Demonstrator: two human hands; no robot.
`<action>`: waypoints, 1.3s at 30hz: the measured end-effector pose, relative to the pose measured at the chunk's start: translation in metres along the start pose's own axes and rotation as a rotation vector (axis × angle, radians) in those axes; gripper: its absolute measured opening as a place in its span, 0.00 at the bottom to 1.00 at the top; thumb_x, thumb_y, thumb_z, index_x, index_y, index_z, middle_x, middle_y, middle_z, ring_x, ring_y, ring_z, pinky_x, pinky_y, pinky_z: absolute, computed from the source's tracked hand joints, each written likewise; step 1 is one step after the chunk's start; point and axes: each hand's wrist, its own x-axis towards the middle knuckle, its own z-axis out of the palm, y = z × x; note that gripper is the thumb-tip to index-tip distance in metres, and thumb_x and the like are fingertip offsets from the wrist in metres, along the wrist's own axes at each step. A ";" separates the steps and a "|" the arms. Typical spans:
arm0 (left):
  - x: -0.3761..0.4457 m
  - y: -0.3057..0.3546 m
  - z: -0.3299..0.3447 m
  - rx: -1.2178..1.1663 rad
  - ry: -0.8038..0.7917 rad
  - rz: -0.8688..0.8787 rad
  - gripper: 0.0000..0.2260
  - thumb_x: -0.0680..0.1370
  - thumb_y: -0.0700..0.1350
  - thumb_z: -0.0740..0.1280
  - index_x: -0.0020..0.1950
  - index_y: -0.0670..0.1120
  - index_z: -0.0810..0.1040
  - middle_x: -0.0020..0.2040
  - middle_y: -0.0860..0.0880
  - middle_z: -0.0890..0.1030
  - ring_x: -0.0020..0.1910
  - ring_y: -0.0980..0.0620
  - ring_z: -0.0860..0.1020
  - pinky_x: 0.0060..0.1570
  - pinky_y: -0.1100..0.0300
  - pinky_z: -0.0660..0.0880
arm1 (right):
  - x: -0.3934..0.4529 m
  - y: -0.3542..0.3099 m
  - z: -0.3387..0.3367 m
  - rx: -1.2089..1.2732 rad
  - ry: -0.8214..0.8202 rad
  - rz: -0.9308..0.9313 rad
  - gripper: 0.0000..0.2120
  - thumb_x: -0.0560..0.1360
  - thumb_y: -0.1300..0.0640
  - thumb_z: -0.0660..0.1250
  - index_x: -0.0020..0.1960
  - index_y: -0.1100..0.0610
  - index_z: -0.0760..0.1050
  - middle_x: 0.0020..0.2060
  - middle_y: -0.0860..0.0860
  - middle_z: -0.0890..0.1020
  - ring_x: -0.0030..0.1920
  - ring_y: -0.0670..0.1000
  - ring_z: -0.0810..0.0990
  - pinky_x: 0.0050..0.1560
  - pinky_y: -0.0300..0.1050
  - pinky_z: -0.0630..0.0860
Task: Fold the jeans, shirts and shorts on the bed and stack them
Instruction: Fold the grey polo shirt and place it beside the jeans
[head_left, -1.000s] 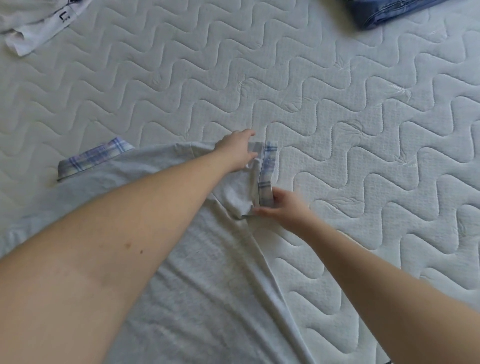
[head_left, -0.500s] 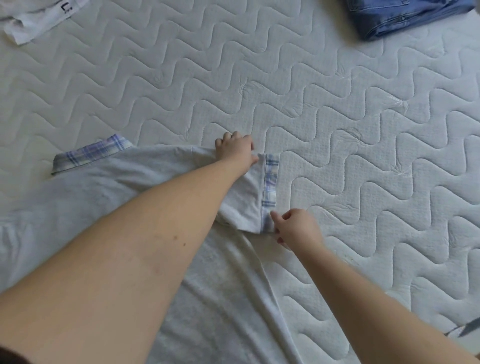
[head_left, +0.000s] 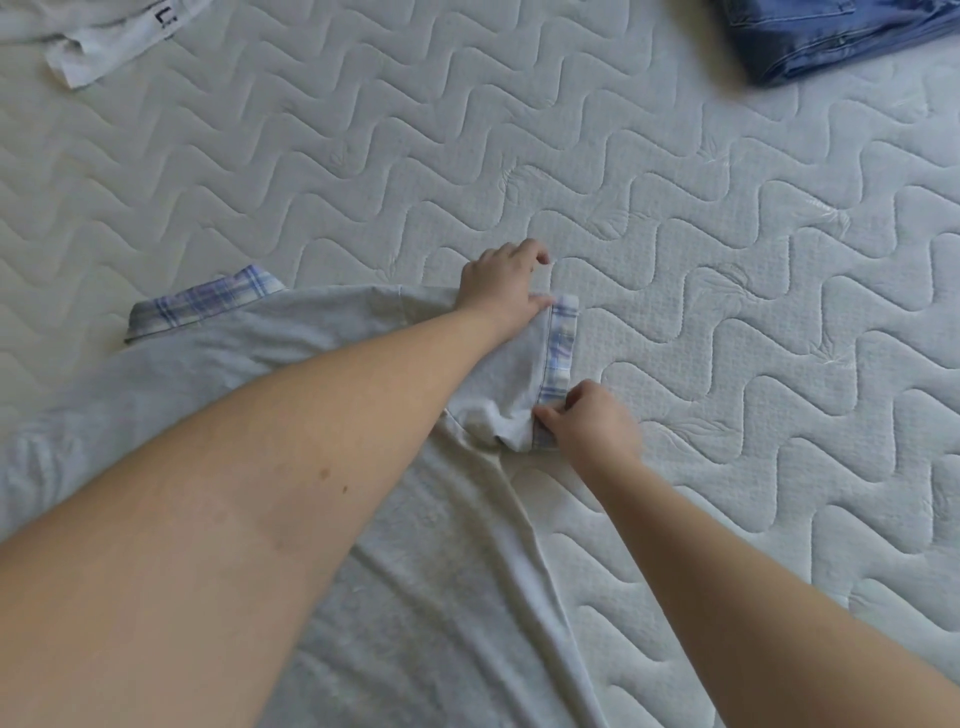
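Shirt (head_left: 249, 374), grey with plaid trim, lies flat on the mattress (head_left: 727, 312) under your arms. Your left hand (head_left: 498, 291) pinches the sleeve cuff's far corner; your right hand (head_left: 592, 423) pinches its near corner. Folded jeans (head_left: 831, 36) lie well apart, far right.

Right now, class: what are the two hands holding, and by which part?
Both hold the grey shirt by its checked sleeve cuff: left hand at the far end, right hand pinching the near end.
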 end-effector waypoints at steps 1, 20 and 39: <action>-0.002 -0.002 0.000 0.057 0.024 0.014 0.18 0.77 0.50 0.69 0.64 0.49 0.71 0.61 0.48 0.75 0.61 0.46 0.72 0.58 0.52 0.67 | 0.001 0.000 0.000 -0.033 0.022 0.008 0.19 0.72 0.39 0.70 0.51 0.53 0.71 0.45 0.50 0.79 0.48 0.56 0.79 0.40 0.47 0.69; -0.039 -0.166 -0.041 0.237 -0.009 -0.225 0.17 0.82 0.51 0.61 0.69 0.48 0.72 0.67 0.43 0.74 0.66 0.41 0.70 0.64 0.52 0.64 | -0.004 -0.029 0.015 0.308 0.052 0.174 0.31 0.69 0.35 0.71 0.59 0.59 0.73 0.54 0.56 0.80 0.55 0.59 0.80 0.56 0.58 0.77; 0.010 -0.146 -0.049 0.063 -0.104 -0.224 0.09 0.75 0.48 0.73 0.46 0.48 0.74 0.47 0.45 0.79 0.46 0.46 0.75 0.43 0.56 0.67 | -0.047 -0.010 0.064 0.653 0.073 0.355 0.15 0.68 0.50 0.76 0.47 0.57 0.77 0.35 0.50 0.81 0.36 0.51 0.79 0.36 0.45 0.72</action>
